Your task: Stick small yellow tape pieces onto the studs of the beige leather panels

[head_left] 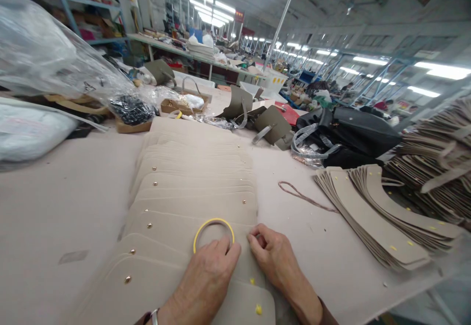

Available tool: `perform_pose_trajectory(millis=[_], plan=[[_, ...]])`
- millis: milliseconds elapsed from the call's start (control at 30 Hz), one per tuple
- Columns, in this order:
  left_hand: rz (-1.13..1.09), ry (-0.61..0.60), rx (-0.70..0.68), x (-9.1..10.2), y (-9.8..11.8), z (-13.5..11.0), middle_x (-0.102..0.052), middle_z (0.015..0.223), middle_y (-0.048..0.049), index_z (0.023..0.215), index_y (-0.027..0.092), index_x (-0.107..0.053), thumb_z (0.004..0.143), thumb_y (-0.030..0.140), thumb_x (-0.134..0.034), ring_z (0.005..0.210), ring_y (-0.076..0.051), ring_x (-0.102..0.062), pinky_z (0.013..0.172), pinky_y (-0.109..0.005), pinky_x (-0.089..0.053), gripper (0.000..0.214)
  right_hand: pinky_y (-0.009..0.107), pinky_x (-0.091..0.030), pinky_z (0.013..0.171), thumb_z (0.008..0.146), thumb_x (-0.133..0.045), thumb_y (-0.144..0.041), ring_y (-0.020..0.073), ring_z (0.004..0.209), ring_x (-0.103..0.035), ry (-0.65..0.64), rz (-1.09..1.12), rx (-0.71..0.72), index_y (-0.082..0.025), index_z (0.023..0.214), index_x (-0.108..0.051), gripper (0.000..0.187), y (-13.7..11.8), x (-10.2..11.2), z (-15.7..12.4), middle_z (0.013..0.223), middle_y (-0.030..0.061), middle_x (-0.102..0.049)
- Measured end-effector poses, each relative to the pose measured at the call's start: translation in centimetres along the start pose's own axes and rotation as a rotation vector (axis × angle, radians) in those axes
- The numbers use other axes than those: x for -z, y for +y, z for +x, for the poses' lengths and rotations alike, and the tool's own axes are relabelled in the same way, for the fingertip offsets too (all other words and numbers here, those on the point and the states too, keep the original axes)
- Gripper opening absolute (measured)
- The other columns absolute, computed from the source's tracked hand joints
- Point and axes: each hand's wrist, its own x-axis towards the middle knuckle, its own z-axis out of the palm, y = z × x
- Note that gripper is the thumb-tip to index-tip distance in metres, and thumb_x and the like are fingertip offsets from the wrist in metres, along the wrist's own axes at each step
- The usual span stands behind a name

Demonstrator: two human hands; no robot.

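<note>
A narrow roll of yellow tape (196,237) is gripped in my left hand (206,278), which rests over a fanned row of beige bag panels (195,187). Small metal studs (127,279) dot these overlapping panels. My right hand (276,256) is closed in a pinch by the panels' right edge; whatever lies between its fingertips is too small or hidden to make out. Below the hands, two bits of yellow tape (258,309) stick to the nearest panel.
Curved beige strips (371,217) with yellow tape bits lie fanned at the right, beside a brown cord loop (305,196). Black bags (353,134) and olive pieces (272,125) sit behind. Plastic-wrapped bundles (33,129) and an open box (134,125) occupy the left of the table (47,207).
</note>
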Motion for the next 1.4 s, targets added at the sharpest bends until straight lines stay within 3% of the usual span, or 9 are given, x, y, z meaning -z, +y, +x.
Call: perform_pose_trajectory(millis=[100,200,333,500,700,867,967,1167,1400], plan=[[-0.053,0.142,-0.044,0.3,-0.6,0.0,-0.057,0.075,-0.0013,0.088,0.02,-0.052,0.083,0.0,-0.043,0.065,-0.019,-0.057,0.058,-0.029,-0.051,0.022,0.021,-0.033,0.052,0.079,-0.056,-0.017,0.0123,0.052,-0.054,-0.121,-0.033,0.005,-0.02,0.07,-0.065,0.013,0.0,0.9,-0.3,0.056,-0.0032,-0.061],[-0.183,0.326,-0.121,0.6,-1.2,-0.2,-0.06,0.073,-0.0011,0.105,0.019,-0.054,0.092,0.007,-0.039,0.063,-0.016,-0.059,0.057,-0.025,-0.052,0.024,0.02,-0.034,0.05,0.077,-0.059,-0.017,0.0125,0.052,-0.055,-0.241,0.042,0.012,-0.02,0.07,-0.067,0.011,0.2,1.7,-0.8,0.056,-0.0029,-0.063],[-0.306,0.452,-0.181,0.8,-1.6,-0.2,-0.07,0.089,-0.0047,0.134,0.016,-0.042,0.098,0.017,-0.038,0.077,-0.014,-0.067,0.071,-0.022,-0.056,0.036,0.021,-0.045,0.06,0.083,-0.057,-0.017,0.0136,0.063,-0.06,-0.064,0.279,0.13,-0.018,0.089,-0.068,0.013,-0.5,2.0,-1.3,0.073,0.0012,-0.068],[-0.285,0.457,-0.161,1.0,-1.2,-0.1,-0.071,0.105,-0.0088,0.14,0.015,-0.033,0.1,0.021,-0.036,0.085,-0.015,-0.07,0.07,-0.022,-0.056,0.041,0.025,-0.049,0.073,0.086,-0.054,-0.012,0.0156,0.078,-0.062,0.034,0.376,0.435,-0.019,0.105,-0.064,0.022,-2.0,1.5,-1.5,0.092,0.0056,-0.068],[-0.262,0.439,-0.161,0.6,-1.1,-0.2,-0.072,0.09,-0.0056,0.133,0.015,-0.037,0.101,0.022,-0.033,0.07,-0.016,-0.069,0.059,-0.023,-0.053,0.033,0.025,-0.045,0.063,0.086,-0.047,-0.009,0.015,0.066,-0.057,0.137,0.2,0.578,-0.02,0.085,-0.061,0.017,-1.9,0.3,-1.2,0.071,0.0023,-0.063],[-0.317,0.293,-0.098,1.0,-1.0,-0.3,-0.063,0.072,0.0007,0.097,0.021,-0.051,0.1,0.019,-0.031,0.061,-0.015,-0.062,0.051,-0.024,-0.045,0.02,0.023,-0.043,0.056,0.081,-0.046,-0.007,0.0136,0.056,-0.056,0.273,0.113,0.606,-0.019,0.075,-0.059,0.019,-1.7,-0.5,-1.4,0.061,0.0013,-0.06],[-0.278,0.256,-0.077,1.5,-0.9,-0.1,-0.057,0.068,0.0004,0.085,0.022,-0.051,0.098,0.016,-0.031,0.057,-0.016,-0.057,0.05,-0.025,-0.041,0.025,0.023,-0.044,0.055,0.079,-0.048,-0.009,0.0132,0.054,-0.057,0.27,0.183,0.501,-0.018,0.074,-0.062,0.018,-2.0,-0.5,-1.6,0.06,0.0015,-0.061],[-0.225,0.389,-0.152,1.7,-0.2,0.9,-0.052,0.064,-0.0005,0.078,0.02,-0.051,0.096,0.014,-0.03,0.053,-0.015,-0.05,0.047,-0.025,-0.036,0.029,0.02,-0.04,0.041,0.078,-0.059,-0.029,0.0113,0.041,-0.054,-0.057,0.71,-0.144,-0.016,0.067,-0.06,0.017,-2.8,0.3,-1.3,0.048,-0.0019,-0.058],[-0.259,0.455,-0.156,1.5,-0.2,0.7,-0.051,0.066,0.0003,0.086,0.019,-0.053,0.095,0.011,-0.036,0.059,-0.015,-0.051,0.055,-0.024,-0.039,0.02,0.02,-0.044,0.042,0.073,-0.066,-0.036,0.0112,0.041,-0.056,0.024,0.731,-0.274,-0.015,0.068,-0.062,0.022,0.2,0.1,0.7,0.051,-0.0025,-0.059]])
